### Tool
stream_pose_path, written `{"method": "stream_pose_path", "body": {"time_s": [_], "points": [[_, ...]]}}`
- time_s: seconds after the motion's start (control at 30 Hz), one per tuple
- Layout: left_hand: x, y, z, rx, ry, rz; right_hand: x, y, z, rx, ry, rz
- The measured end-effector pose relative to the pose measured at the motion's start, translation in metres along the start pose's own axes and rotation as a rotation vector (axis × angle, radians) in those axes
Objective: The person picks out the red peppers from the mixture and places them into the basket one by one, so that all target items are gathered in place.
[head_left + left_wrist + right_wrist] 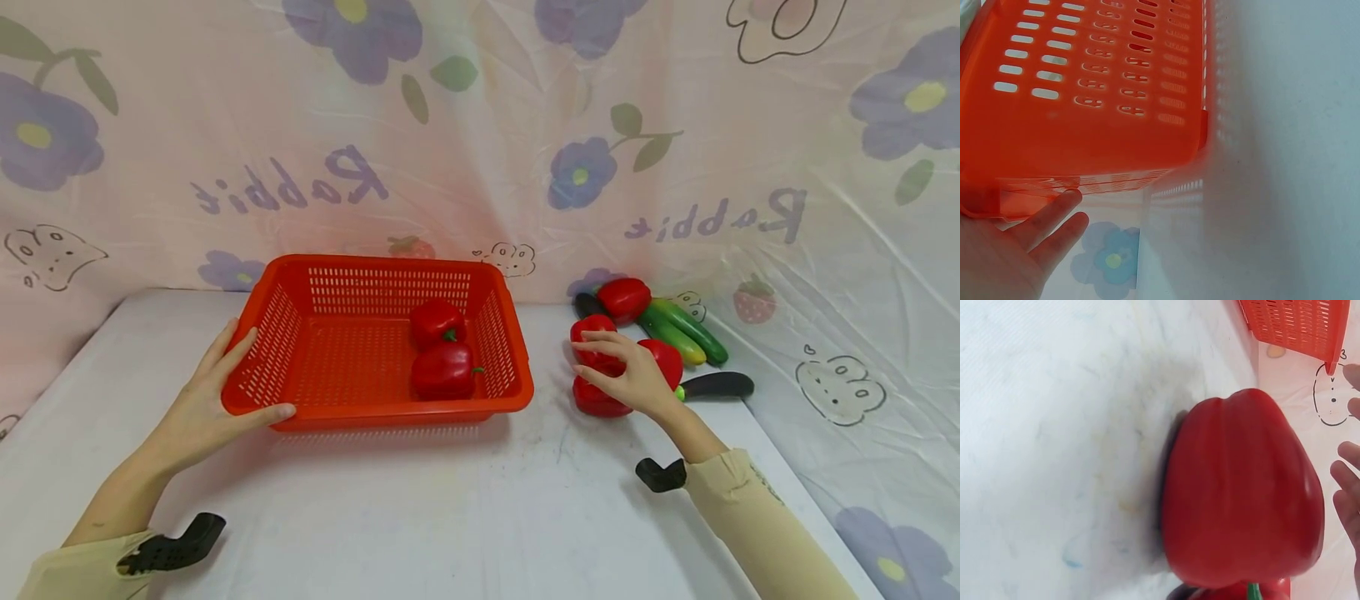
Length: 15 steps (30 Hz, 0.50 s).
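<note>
My left hand (191,417) is at the near left corner of a red plastic basket (360,411). Its thumb lies along the front rim, and its straight, spread fingers (1054,215) touch the left side. Two red bell peppers (444,372) lie in the basket's right part. Over a group of red bell peppers (600,402) on the table, my right hand (633,371) hovers with fingers spread, holding nothing. In the right wrist view one large bell pepper (1241,487) lies apart from the fingertips (1346,478). The hand partly hides the peppers in the head view.
Behind the group lie another red bell pepper (625,300), a green cucumber (693,329), a yellow-tipped green vegetable (672,333) and a dark vegetable (589,305). An eggplant (718,385) lies at the table's right edge. A patterned curtain (480,150) hangs behind the white table (450,517).
</note>
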State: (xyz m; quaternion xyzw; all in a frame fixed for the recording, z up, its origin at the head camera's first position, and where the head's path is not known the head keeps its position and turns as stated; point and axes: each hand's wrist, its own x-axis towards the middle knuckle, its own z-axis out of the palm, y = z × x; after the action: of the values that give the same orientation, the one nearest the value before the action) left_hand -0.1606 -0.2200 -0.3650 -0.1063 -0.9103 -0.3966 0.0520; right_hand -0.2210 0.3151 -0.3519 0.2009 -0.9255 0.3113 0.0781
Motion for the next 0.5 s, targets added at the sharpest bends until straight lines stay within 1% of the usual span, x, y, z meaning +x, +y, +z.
{"method": "stream_pose_path", "body": {"time_s": [0.2,0.4,0.5], "points": [[-0.0001,0.0005,-0.0001,0.000,0.002,0.003,-0.0049,0.0025,-0.0029,-0.027,-0.005,0.011],[0.0005,-0.0002,-0.0003,0.000,0.007,0.009,-0.0087,0.0058,-0.0035,-0.051,-0.001,0.002],[0.0009,-0.0005,-0.0004,0.007,0.006,0.007,-0.0104,0.0080,-0.0037,-0.065,-0.012,0.007]]}}
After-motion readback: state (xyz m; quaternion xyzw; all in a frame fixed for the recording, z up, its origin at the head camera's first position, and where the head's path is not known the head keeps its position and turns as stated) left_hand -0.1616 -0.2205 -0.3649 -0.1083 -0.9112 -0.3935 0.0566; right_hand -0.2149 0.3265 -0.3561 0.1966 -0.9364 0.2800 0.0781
